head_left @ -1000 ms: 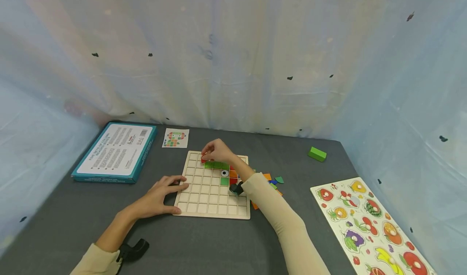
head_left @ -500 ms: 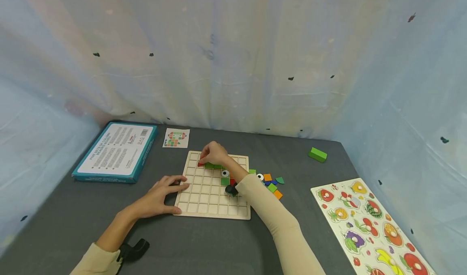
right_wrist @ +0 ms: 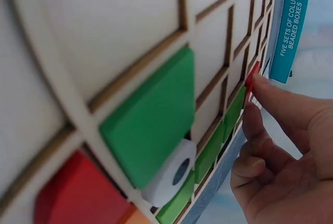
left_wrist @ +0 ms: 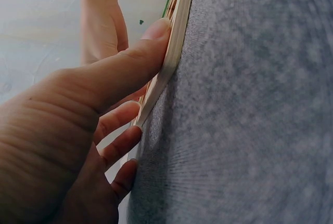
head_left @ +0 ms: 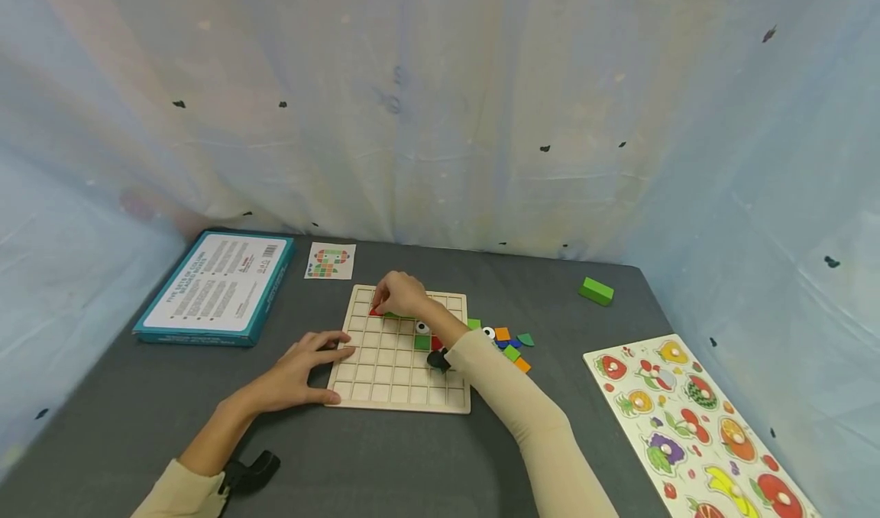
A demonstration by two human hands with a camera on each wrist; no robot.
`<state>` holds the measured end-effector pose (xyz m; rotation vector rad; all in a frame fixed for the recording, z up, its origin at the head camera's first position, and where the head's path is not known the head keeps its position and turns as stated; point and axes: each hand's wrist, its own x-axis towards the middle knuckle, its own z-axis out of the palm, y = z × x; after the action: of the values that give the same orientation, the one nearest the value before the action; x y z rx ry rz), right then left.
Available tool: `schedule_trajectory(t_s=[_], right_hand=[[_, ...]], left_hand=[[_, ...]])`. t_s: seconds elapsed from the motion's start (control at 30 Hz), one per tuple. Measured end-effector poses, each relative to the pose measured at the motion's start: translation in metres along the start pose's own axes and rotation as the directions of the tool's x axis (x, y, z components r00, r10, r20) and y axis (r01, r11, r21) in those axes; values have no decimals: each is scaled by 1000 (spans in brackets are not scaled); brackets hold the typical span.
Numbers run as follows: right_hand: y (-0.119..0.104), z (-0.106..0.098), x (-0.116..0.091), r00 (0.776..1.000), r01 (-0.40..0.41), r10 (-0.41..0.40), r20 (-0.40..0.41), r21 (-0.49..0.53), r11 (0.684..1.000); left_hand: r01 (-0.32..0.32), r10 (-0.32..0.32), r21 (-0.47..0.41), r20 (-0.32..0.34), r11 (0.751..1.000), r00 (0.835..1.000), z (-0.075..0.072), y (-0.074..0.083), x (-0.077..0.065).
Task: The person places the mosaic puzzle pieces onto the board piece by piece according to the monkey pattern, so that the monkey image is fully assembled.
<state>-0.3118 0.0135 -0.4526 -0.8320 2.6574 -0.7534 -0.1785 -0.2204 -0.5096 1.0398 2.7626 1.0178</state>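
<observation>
Near the far left of the wooden grid board [head_left: 382, 374], my right hand [head_left: 402, 296] pinches a small red piece [right_wrist: 252, 76] between thumb and index finger. The piece sits at the end of a row of light green tiles [right_wrist: 209, 154]. A round white eye piece [right_wrist: 171, 176] and a darker green square tile [right_wrist: 156, 112] lie in cells closer to me, beside a red tile [right_wrist: 78, 195]. My left hand [head_left: 297, 373] rests along the board's left edge, thumb near the front corner and fingers spread. My right forearm hides part of the board.
Loose coloured pieces [head_left: 512, 353] lie just right of the board. A pattern card [head_left: 331, 261] and a teal box [head_left: 213, 285] are at the back left. A green block [head_left: 596, 291] and a fruit puzzle board [head_left: 687, 419] lie to the right.
My right hand has moved slightly left and toward me, bringing the red piece down to the end of the green row. The left hand stays in place.
</observation>
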Motion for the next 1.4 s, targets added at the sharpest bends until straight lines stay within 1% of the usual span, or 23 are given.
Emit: schedule_trajectory(t_s=[0.1,0.2,0.27,0.33,0.43,0.53,0.63,0.7,0.8,0.87,0.93,1.03,1.17,1.23,1.4], right_hand=[[1,-1,-2,999,38,-39,9,8,999],[6,-6,-8,997,70,-69,-24,52,996],[13,-10,-17,994,95,-89,-60,92,991],[23,-15,-31,989,131,-119,-91,140,982],[42,-24,-62,977,192,-168,-132,197,961],[63,-34,-99,972,203,-165,-168,245,948],[90,-43,-140,975,154,-104,-199,254,955],[107,-48,-168,977,106,-57,-204,239,965],[131,-52,-204,977,61,-16,-211,205,977],[139,-53,-223,976,45,-2,-216,193,980],[141,-54,-238,973,44,-2,-229,180,983],[129,-58,-249,973,46,-2,-231,185,982],[114,-62,-251,977,47,-2,-213,207,977],[115,-60,-250,980,43,-1,-197,211,976],[134,-50,-245,986,22,18,-167,229,973]], left_hand=[[5,-5,4,0,1000,1000,0,0,0],[12,-12,-1,0,1000,1000,1,0,-1],[14,-14,0,4,1000,1000,1,1,0],[20,-20,-2,10,1000,1000,2,2,1],[29,-29,-7,19,1000,999,2,3,2],[35,-35,-10,19,999,999,1,4,2],[26,-26,-6,21,1000,999,2,4,4],[17,-17,-2,21,1000,1000,3,4,5],[14,-14,2,27,1000,1000,2,5,6],[20,-20,0,32,1000,999,0,6,6],[29,-29,-2,40,1000,999,-1,7,6],[40,-39,-6,45,999,998,-2,7,5],[45,-45,-5,43,999,998,-3,6,4],[47,-47,-2,44,999,998,-2,5,4],[51,-51,-2,48,999,998,-2,4,3]])
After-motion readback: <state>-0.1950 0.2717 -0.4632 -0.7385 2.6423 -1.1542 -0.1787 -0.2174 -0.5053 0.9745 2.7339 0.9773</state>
